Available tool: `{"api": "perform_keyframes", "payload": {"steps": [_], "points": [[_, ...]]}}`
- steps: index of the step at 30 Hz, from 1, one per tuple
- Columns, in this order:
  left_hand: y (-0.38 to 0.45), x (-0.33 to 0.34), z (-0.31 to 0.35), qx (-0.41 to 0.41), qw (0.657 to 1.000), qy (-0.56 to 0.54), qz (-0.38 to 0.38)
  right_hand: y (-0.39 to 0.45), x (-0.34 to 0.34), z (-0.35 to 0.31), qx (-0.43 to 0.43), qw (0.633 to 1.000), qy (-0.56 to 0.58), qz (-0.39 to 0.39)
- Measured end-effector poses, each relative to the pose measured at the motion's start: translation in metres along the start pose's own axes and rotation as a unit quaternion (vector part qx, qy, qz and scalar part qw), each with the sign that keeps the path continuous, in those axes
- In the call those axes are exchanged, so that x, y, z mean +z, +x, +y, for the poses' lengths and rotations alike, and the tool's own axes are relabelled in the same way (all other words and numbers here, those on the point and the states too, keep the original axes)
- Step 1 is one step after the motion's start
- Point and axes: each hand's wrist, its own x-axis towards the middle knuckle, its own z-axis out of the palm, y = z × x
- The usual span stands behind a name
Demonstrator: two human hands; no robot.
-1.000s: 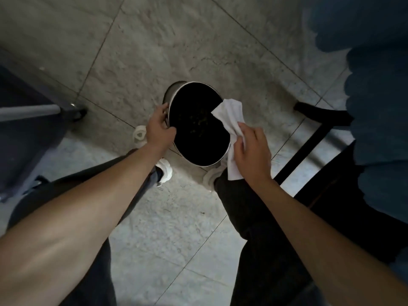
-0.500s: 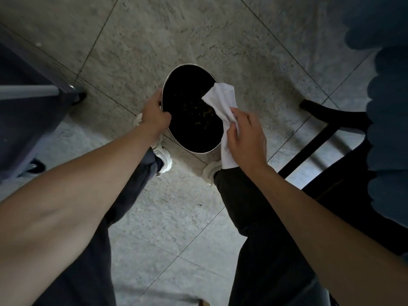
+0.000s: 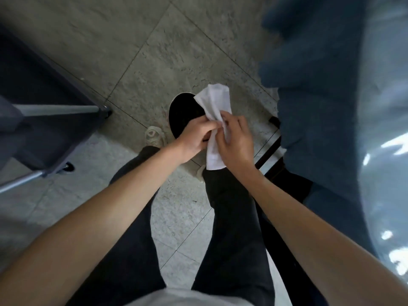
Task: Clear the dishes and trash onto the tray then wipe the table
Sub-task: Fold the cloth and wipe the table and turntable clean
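A white cloth hangs between both of my hands, above a round bin with a dark inside that stands on the tiled floor. My right hand grips the cloth in its middle. My left hand pinches the same cloth from the left, its fingers meeting those of the right. The cloth's upper end sticks up over the bin's rim and its lower end hangs down by my right leg. No table or tray is in view.
A dark cart with grey metal bars stands at the left. A black chair frame and a blurred blue shape fill the right. My legs and pale shoes are on the floor below the bin.
My left hand has let go of the bin's rim and come over to the cloth. The bin sits lower and farther from the camera, and both hands now hold the cloth together.
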Motion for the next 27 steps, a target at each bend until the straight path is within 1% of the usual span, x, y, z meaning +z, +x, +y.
{"api": "perform_keyframes", "payload": {"steps": [4,8,10,12,13,14,15,16,17,19,22,27], "points": [[-0.068,0.032,0.042,0.070,0.994,0.077,0.033,-0.023,-0.056,-0.057,0.039,0.997,0.058,0.013],[-0.134,0.052,0.090,0.111,0.986,0.120,0.033,-0.043,-0.118,-0.101,0.002,0.986,0.162,0.050],[-0.165,0.061,0.113,0.126,0.986,0.111,0.011,-0.047,-0.151,-0.114,0.027,0.975,0.218,0.038],[-0.191,0.070,0.133,0.138,0.986,0.094,-0.015,-0.046,-0.185,-0.126,0.087,0.954,0.286,-0.024],[-0.203,0.074,0.141,0.146,0.985,0.093,-0.028,-0.044,-0.201,-0.133,0.110,0.930,0.342,-0.071],[-0.215,0.080,0.148,0.154,0.982,0.098,-0.042,-0.043,-0.215,-0.137,0.125,0.897,0.408,-0.118],[-0.226,0.086,0.154,0.160,0.980,0.105,-0.055,-0.041,-0.227,-0.141,0.126,0.864,0.460,-0.160],[-0.236,0.093,0.159,0.167,0.977,0.116,-0.065,-0.038,-0.238,-0.146,0.106,0.845,0.487,-0.194],[-0.244,0.099,0.163,0.175,0.974,0.128,-0.065,-0.037,-0.246,-0.151,0.078,0.843,0.485,-0.221],[-0.258,0.109,0.170,0.202,0.967,0.146,-0.042,-0.032,-0.258,-0.159,0.035,0.847,0.468,-0.249],[-0.270,0.112,0.179,0.251,0.958,0.139,0.007,-0.018,-0.270,-0.166,0.013,0.832,0.485,-0.269],[-0.280,0.098,0.193,0.292,0.942,0.128,0.104,0.010,-0.276,-0.175,-0.025,0.847,0.435,-0.303]]}}
